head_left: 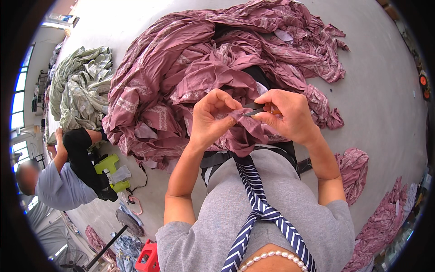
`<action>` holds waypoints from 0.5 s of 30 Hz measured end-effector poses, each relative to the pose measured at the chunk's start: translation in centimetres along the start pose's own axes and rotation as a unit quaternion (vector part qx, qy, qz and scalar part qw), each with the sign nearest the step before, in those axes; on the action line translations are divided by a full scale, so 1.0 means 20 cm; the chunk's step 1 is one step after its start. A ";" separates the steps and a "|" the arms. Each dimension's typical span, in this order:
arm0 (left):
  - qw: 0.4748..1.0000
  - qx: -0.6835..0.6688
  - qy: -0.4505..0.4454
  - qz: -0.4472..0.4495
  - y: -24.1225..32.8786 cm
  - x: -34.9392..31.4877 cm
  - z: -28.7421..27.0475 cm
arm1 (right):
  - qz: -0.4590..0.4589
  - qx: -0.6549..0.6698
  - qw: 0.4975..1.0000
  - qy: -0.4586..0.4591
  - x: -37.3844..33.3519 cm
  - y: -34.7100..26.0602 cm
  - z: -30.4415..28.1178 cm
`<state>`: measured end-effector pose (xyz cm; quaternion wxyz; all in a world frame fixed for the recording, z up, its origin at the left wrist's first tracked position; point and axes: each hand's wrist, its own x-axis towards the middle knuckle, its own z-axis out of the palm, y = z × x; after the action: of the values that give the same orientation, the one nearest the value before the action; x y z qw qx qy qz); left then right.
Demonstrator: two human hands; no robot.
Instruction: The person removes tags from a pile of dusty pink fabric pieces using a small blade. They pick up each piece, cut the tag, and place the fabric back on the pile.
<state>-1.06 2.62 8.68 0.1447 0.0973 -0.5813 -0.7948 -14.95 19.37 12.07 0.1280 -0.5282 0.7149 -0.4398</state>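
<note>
A large heap of dusty-pink patterned fabric [181, 75] spreads in front of me and over my lap. My left hand [209, 119] is closed in a pinch on a fold of this fabric, holding it up above my lap. In my right hand [290, 114] is a pair of thread snips [254, 112] with dark blades and a bit of orange at the handle. The blades point left, their tips right at the pinched fold. Whether they touch the cloth I cannot tell. Pale patches show here and there on the heap.
A pale green fabric pile [81, 86] lies to the left, with a seated person [68, 181] handling it. Near that person is a lime-green stool [108, 170]. A red stool [148, 257] stands at the lower left. More pink fabric [352, 174] lies on the floor at right.
</note>
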 end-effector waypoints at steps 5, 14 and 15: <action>1.000 0.005 -0.011 -0.019 0.00 0.01 0.00 | -0.037 0.011 0.999 0.009 0.02 -0.01 0.01; 0.997 -0.071 -0.026 -0.029 0.00 0.01 0.00 | -0.040 0.025 0.999 0.017 0.02 0.00 0.06; 0.996 -0.079 -0.028 -0.030 0.00 0.02 0.01 | -0.038 0.028 0.998 0.029 0.02 -0.01 0.06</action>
<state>-1.46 2.68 8.73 0.1115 0.0805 -0.5178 -0.8444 -14.22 18.41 11.56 0.1053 -0.5382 0.6854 -0.4790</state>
